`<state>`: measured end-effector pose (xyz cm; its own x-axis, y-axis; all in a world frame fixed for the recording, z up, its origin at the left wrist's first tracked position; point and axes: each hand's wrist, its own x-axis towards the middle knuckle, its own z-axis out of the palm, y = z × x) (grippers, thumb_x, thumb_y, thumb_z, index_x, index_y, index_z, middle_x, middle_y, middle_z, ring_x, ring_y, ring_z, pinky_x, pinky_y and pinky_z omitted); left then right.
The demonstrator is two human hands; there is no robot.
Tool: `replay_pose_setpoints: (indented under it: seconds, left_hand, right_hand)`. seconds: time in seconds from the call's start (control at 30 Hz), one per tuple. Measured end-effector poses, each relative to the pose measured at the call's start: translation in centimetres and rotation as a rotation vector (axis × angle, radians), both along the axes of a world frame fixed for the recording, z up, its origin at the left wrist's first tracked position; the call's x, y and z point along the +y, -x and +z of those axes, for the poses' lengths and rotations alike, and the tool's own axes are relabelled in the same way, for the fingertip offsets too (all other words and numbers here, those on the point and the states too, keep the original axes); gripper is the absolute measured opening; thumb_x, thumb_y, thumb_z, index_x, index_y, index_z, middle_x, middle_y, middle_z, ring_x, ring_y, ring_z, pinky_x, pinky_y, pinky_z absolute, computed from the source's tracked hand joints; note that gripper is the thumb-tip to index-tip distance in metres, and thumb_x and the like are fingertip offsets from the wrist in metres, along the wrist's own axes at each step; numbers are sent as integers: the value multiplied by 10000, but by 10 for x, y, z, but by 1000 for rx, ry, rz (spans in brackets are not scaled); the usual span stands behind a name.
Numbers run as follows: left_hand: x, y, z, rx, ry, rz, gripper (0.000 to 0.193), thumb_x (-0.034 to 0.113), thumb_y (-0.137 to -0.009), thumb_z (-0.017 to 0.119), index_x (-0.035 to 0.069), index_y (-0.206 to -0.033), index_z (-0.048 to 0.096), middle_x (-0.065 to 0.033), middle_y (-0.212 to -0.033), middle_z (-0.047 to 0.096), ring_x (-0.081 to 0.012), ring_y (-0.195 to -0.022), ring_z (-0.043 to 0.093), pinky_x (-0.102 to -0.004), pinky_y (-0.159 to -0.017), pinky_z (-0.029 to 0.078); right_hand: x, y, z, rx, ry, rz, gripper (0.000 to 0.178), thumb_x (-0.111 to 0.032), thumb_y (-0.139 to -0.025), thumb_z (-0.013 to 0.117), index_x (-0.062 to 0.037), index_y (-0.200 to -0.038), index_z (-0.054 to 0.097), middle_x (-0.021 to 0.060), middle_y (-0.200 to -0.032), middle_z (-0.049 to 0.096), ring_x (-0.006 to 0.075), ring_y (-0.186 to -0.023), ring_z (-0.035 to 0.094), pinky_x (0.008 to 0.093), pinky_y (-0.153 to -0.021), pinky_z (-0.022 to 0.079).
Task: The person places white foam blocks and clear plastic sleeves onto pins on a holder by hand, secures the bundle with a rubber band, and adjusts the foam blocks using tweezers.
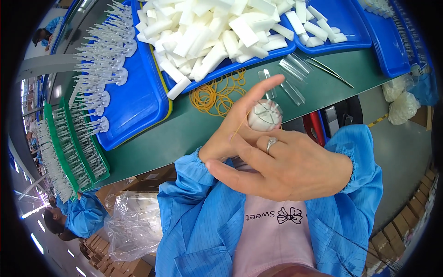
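Observation:
In front of my chest, my left hand (227, 134) is closed round a bundle of white foam pieces (264, 118), its round segmented end facing up and one finger stretched out past it. Thin clear edges show between the segments. A yellow rubber band (239, 127) runs taut from beside the bundle to the fingertips of my right hand (295, 164), which lies across the left palm and wears a ring. The lower part of the bundle is hidden behind my right hand. Loose yellow rubber bands (210, 98) lie on the green table (152, 154) just beyond.
White foam blocks heap in a blue tray (217, 76); several more sit in a second blue tray (360, 39). Clear plastic strips (295, 69) and metal tweezers (332, 73) lie nearby. Left are white branched parts (108, 55) and a green rack (69, 143). A co-worker (80, 212) sits at left.

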<state>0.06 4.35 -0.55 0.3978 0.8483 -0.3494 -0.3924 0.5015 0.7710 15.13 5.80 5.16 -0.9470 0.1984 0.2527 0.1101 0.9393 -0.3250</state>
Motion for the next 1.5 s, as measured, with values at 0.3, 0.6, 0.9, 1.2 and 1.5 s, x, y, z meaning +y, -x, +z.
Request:
replay_pose_setpoints:
  seconds: [0.3, 0.6, 0.9, 1.2, 1.5]
  left_hand:
    - [-11, 10, 3, -284, -172, 244, 412, -27, -621, 698, 122, -937, 478, -170, -1197, 435, -146, -616, 544, -250, -524, 436]
    - [-19, -1, -6, -682, -40, 58, 457, 478, -748, 730, 206, -1007, 469, -78, -1175, 397, -143, -662, 496, -269, -539, 426]
    - [-29, -6, -3, -853, 130, 150, 431, 486, -811, 658, 129, -987, 491, -54, -963, 467, -156, -696, 527, -263, -553, 436]
    - [-18, -4, 10, 514, -1100, 290, 785, 558, -697, 730, 3, -1184, 464, -134, -967, 506, -206, -748, 531, -290, -640, 442]
    - [-25, -20, 10, 973, -1055, 132, 809, 507, -850, 547, -22, -1402, 285, -224, -1160, 447, -360, -923, 533, -388, -738, 483]
  right_hand:
    - [3, -38, -27, 67, 268, -437, 277, -113, -633, 732, -72, -871, 598, 71, -840, 537, 255, -682, 548, 327, -613, 452]
    - [-2, -44, -26, 590, 705, 189, 225, -235, -688, 764, -37, -756, 681, 29, -637, 524, 209, -749, 616, 496, -932, 454]
    - [-12, -47, -44, 991, 1319, 248, 178, -19, -767, 644, 36, -932, 684, 166, -836, 639, 289, -825, 640, 522, -956, 431]
    - [-4, -40, -63, 975, 2180, 176, 661, 61, -841, 532, -70, -1430, 262, 177, -1402, 351, 237, -901, 577, 320, -698, 593]
    - [-15, -33, -31, 473, 477, -481, 362, -20, -656, 724, -52, -1001, 617, 121, -1076, 516, 225, -802, 595, 302, -639, 522]
